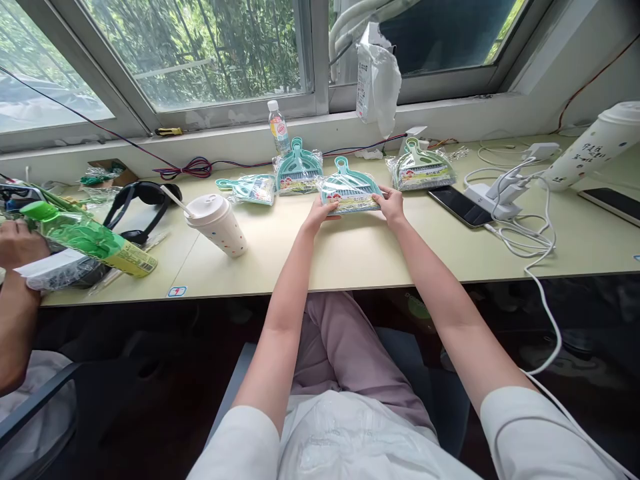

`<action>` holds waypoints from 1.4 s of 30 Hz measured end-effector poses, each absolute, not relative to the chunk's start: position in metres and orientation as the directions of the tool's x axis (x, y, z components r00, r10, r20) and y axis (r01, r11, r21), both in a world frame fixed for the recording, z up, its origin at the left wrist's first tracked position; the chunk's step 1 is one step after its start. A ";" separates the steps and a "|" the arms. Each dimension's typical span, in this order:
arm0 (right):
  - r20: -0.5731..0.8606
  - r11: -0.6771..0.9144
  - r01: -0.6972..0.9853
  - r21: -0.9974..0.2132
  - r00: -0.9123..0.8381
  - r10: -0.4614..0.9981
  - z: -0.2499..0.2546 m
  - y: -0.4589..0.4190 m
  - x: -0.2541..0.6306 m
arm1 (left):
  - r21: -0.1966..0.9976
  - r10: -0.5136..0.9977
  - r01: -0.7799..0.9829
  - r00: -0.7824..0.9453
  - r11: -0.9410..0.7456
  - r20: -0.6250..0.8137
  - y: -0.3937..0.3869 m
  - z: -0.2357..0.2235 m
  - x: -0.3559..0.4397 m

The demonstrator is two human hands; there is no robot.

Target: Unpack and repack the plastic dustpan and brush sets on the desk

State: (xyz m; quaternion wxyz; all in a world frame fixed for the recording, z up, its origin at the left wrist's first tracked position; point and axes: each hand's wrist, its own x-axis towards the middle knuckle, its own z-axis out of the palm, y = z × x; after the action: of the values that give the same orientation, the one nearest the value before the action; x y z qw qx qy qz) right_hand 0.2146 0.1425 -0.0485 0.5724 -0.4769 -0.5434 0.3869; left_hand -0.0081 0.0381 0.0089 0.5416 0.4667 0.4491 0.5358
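Between my two hands is a mint-green mini dustpan and brush set (350, 187) in clear wrap, its looped handle pointing away from me. My left hand (320, 215) grips its left end, and my right hand (391, 203) grips the right end. Close behind it on the table stands another wrapped dustpan set (299, 172). A third wrapped set (250, 188) lies flat to the left. Off to the right, a greener wrapped set (423, 168) leans near the wall. My palms and some fingers are hidden by the pack.
A lidded paper cup with a straw (219, 223), headphones (145, 210) and a green-capped bottle (90, 237) stand or lie left, near a co-worker's hand (23, 245). On the right are a phone (461, 205), a power strip with cables (495, 199) and a large tilted cup (593, 147).
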 end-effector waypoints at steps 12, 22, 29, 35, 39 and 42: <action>0.282 0.292 0.092 -0.952 -0.104 0.954 -0.031 0.112 0.196 | 0.996 0.931 -0.080 -0.364 -0.040 0.008 0.062 0.002 -0.018; 0.126 0.155 0.093 -0.983 -0.259 0.957 -0.031 0.097 0.181 | 0.986 0.340 0.102 -0.939 0.129 0.053 0.043 -0.006 -0.065; 0.106 0.174 0.134 -0.976 -0.407 0.907 -0.029 0.084 0.174 | 0.981 0.185 0.134 -0.977 0.143 0.107 0.056 -0.015 -0.120; 0.058 0.103 0.179 -0.978 -0.238 0.969 -0.034 0.096 0.155 | 0.989 0.097 0.142 -0.986 0.041 0.138 0.059 -0.020 -0.126; -0.024 0.031 0.408 -0.913 -0.129 0.991 -0.016 0.135 0.107 | 0.990 0.091 0.138 -0.986 0.009 0.137 0.058 -0.026 -0.128; -0.098 0.029 0.654 -0.756 -0.157 0.983 0.002 0.162 0.067 | 0.991 0.075 0.135 -0.988 -0.012 0.136 0.060 -0.028 -0.134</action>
State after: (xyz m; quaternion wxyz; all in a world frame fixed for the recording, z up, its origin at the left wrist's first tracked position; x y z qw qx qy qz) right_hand 0.0669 0.1617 0.0025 0.2373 -0.6044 -0.6769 0.3467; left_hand -0.1337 0.0601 -0.0283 -0.0211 0.0750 0.7024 0.7075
